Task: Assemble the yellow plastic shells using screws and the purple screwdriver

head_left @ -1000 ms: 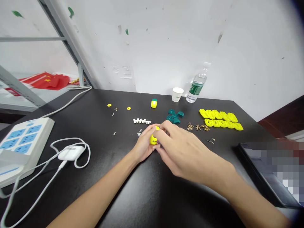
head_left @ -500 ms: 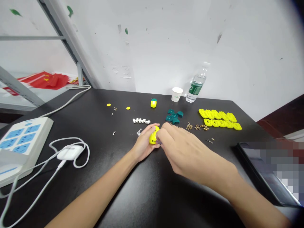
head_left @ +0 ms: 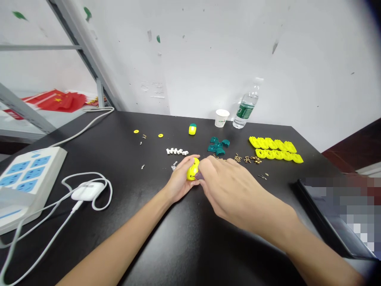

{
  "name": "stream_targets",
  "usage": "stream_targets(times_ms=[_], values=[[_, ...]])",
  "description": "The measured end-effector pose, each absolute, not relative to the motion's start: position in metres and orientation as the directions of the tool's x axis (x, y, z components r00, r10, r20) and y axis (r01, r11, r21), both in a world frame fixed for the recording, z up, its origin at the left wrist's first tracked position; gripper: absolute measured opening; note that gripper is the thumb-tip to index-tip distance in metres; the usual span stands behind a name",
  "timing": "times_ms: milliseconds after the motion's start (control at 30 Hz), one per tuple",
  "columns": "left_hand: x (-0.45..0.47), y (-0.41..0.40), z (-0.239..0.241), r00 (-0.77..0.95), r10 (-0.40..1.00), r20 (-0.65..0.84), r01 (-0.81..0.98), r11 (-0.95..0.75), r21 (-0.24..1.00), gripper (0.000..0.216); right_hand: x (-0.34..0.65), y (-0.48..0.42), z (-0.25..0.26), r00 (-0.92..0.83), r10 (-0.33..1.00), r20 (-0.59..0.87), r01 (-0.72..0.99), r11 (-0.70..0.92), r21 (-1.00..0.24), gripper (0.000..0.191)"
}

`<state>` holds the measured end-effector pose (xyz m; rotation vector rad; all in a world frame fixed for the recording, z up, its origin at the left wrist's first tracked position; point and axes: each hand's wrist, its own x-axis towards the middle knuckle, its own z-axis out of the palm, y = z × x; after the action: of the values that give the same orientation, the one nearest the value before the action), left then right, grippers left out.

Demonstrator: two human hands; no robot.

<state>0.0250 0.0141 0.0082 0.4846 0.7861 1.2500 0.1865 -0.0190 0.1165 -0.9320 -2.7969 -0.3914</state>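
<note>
My left hand (head_left: pixel 180 177) is closed around a yellow plastic shell (head_left: pixel 192 170) that has small holes in its face. My right hand (head_left: pixel 228 180) is wrapped round a screwdriver with a dark purplish handle (head_left: pixel 199 175), its end pressed against the shell's right side. The fingers hide most of the tool and its tip. Just beyond my hands lie a row of white plastic pieces (head_left: pixel 177 151), small clear parts (head_left: pixel 174 167) and several dark green shells (head_left: pixel 218 146). Brass-coloured screws (head_left: pixel 237 158) are heaped beyond my right hand.
Two rows of yellow shells (head_left: pixel 275 150) lie at the right. Farther back stand a yellow-and-green piece (head_left: pixel 192 129), a paper cup (head_left: pixel 222 118) and a water bottle (head_left: pixel 245 107). A power strip (head_left: pixel 44 174) and cabled white charger (head_left: pixel 87 191) occupy the left; a dark tablet-like device (head_left: pixel 324 214) is at right.
My right hand has turned slightly at the shell, and more of the purplish handle shows. My left hand and the yellow shell stay almost still.
</note>
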Motion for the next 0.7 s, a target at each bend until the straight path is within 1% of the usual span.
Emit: stream_targets(times_ms=[100, 200, 300, 433, 567, 700], values=[[0.0246, 0.0142, 0.0084, 0.071, 0.967, -0.245, -0.605, 0.237, 0.760, 0.018, 0.1853, -0.0174, 0.1153, -0.786, 0.580, 0.215, 0.618, 0.752, 0.230, 0.014], [0.0242, 0.0139, 0.0084, 0.083, 0.968, -0.239, -0.589, 0.241, 0.772, 0.019, 0.1818, -0.0133, 0.1138, -0.763, 0.615, 0.199, 0.646, 0.741, 0.184, 0.006], [0.0243, 0.0141, 0.0076, 0.101, 0.969, -0.224, -0.587, 0.240, 0.773, 0.020, 0.1812, -0.0116, 0.1131, -0.740, 0.641, 0.204, 0.671, 0.724, 0.162, 0.007], [0.0242, 0.0150, 0.0068, 0.128, 0.969, -0.209, -0.585, 0.244, 0.774, 0.019, 0.1867, -0.0161, 0.1153, -0.771, 0.597, 0.223, 0.634, 0.755, 0.170, 0.007], [0.0231, 0.0158, 0.0052, 0.122, 0.968, -0.219, -0.589, 0.248, 0.769, 0.019, 0.1892, -0.0194, 0.1176, -0.787, 0.575, 0.225, 0.614, 0.767, 0.187, 0.017], [0.0228, 0.0158, 0.0030, 0.114, 0.968, -0.224, -0.575, 0.248, 0.779, 0.020, 0.1863, -0.0173, 0.1164, -0.768, 0.600, 0.225, 0.635, 0.758, 0.149, 0.012]])
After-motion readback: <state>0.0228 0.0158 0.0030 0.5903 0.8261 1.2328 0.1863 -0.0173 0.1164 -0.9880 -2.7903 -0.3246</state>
